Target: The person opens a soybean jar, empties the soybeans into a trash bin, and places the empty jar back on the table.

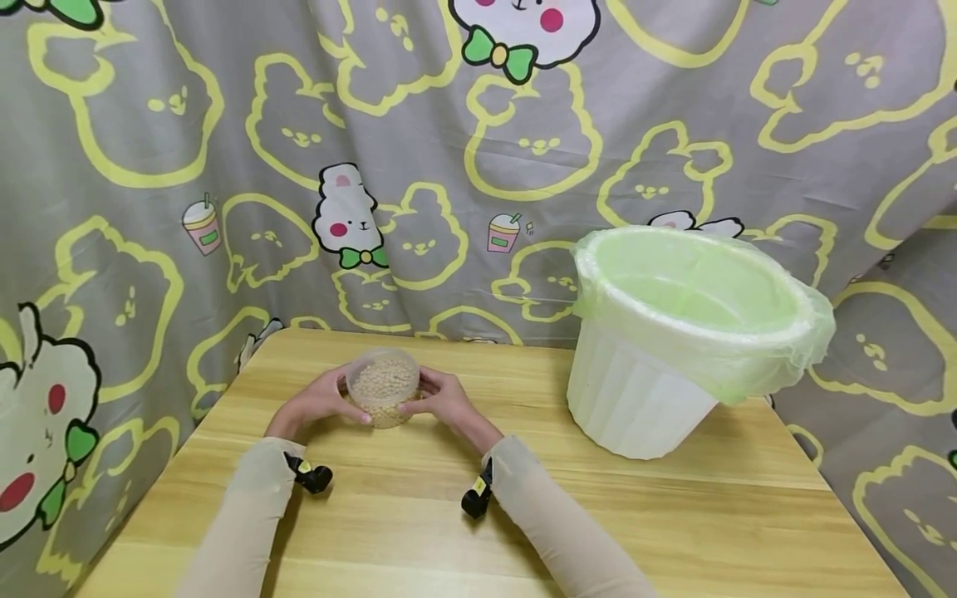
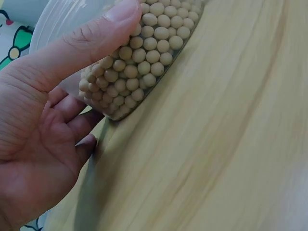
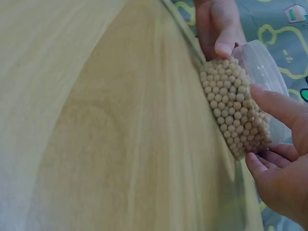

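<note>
Clear round plastic cup (image 1: 385, 387) packed with small smooth beige beans, upright on pale wood-grain table (image 1: 673, 515), left hand (image 1: 317, 402) and right hand (image 1: 443, 399) cupped round its sides, thumbs pressing the wall.

Your left hand (image 1: 317, 404) and right hand (image 1: 441, 400) closed both flanks of the bean container (image 1: 383, 388), so only its open top and far side admitted a hand. The wooden table (image 1: 598, 515) right of the container lay open up to the lined white bin (image 1: 673, 349), which blocked that side. Behind the container, the patterned curtain (image 1: 449, 166) shut off all passage.
</note>
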The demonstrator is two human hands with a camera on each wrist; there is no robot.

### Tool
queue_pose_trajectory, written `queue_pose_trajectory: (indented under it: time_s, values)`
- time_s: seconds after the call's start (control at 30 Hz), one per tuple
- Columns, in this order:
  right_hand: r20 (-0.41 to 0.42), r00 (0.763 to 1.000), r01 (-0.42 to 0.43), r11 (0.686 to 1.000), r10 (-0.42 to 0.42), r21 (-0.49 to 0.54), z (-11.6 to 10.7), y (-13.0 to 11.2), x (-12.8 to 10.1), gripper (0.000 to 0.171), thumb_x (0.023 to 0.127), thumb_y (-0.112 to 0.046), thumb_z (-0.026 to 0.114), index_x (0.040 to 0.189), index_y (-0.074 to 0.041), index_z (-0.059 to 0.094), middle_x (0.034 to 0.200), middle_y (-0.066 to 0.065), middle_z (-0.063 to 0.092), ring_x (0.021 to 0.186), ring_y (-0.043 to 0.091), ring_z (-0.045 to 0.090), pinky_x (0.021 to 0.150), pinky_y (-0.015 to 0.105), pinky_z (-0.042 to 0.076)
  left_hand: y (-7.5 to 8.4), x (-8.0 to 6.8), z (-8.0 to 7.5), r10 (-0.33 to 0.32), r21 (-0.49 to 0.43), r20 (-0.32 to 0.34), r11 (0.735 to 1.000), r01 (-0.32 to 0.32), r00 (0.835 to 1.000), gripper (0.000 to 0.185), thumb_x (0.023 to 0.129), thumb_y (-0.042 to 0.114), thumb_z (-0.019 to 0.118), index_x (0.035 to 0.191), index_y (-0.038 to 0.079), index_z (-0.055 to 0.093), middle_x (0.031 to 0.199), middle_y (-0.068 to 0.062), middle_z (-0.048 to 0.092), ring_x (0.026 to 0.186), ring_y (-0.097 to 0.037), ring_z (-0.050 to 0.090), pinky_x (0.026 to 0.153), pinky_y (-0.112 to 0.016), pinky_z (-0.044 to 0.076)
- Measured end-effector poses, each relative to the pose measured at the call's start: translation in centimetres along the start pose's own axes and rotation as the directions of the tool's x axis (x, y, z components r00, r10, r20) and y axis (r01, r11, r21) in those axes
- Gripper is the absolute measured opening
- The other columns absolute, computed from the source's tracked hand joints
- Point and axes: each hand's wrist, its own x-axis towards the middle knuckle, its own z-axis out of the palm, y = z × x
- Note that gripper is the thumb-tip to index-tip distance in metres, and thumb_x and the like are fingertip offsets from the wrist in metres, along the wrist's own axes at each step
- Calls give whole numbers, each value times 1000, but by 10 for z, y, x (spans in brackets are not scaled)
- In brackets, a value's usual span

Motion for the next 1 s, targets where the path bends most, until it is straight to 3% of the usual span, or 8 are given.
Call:
queue_pose_trajectory:
  time_s: [0.13,0.2,0.3,0.4,0.57,0.77,0.87,1.0]
  values:
    - [-19,999,44,999,-44,10,-12,-6,-3,75,82,2,82,149,-7,51,150,12,55,141,27,52,115,35,44,4,8,10,49,-64,-37,997,-52,998,108,71,9,93,159,4,31,155,-24,44,136,-29,48,107,-22,42]
    - [-27,996,80,997,-79,19,-21,-11,-4,75,81,3,82,149,-7,52,151,12,55,142,27,50,117,36,42,10,13,16,77,-89,-56,993,-81,995,107,70,8,93,159,9,33,156,-19,44,137,-26,48,105,-17,42]
    - [-46,993,109,994,-108,13,-37,-20,-9,75,80,1,84,148,-10,54,151,9,55,143,24,49,117,37,42,26,21,25,99,-121,-80,987,-108,992,106,70,7,93,159,16,35,157,-14,44,141,-29,45,113,-30,40]
    - [-71,989,132,991,-129,28,-53,-32,-17,74,81,-1,84,148,-12,54,151,9,55,142,25,50,117,39,42,49,31,36,116,-159,-109,978,-132,987,104,72,6,91,159,15,35,156,-16,43,143,-33,42,113,-33,41]
    - [-118,979,178,979,-166,101,-77,-57,-29,74,82,1,82,149,-12,53,150,11,56,141,27,52,115,39,45,93,52,53,178,-264,-153,941,-214,972,98,76,0,87,157,12,34,149,-20,45,135,-33,47,98,-21,51]
    - [-171,959,247,963,-227,109,-103,-90,-42,73,84,2,79,150,-16,52,154,6,52,143,23,49,108,28,50,140,70,73,243,-337,-190,894,-295,951,99,76,1,86,156,18,32,149,-15,44,133,-27,47,103,-28,49]
    - [-171,947,291,951,-271,104,-114,-102,-49,75,84,2,79,152,-14,50,157,8,48,145,25,46,108,27,49,156,76,81,285,-326,-212,881,-343,935,103,73,2,89,156,19,32,149,-13,44,134,-28,47,106,-32,49]
    - [-172,939,318,943,-298,103,-124,-112,-56,78,82,-1,82,152,-14,49,156,10,48,146,26,46,110,27,48,171,82,88,325,-270,-242,883,-385,914,107,67,4,94,155,22,35,148,-9,47,134,-27,48,110,-38,47]
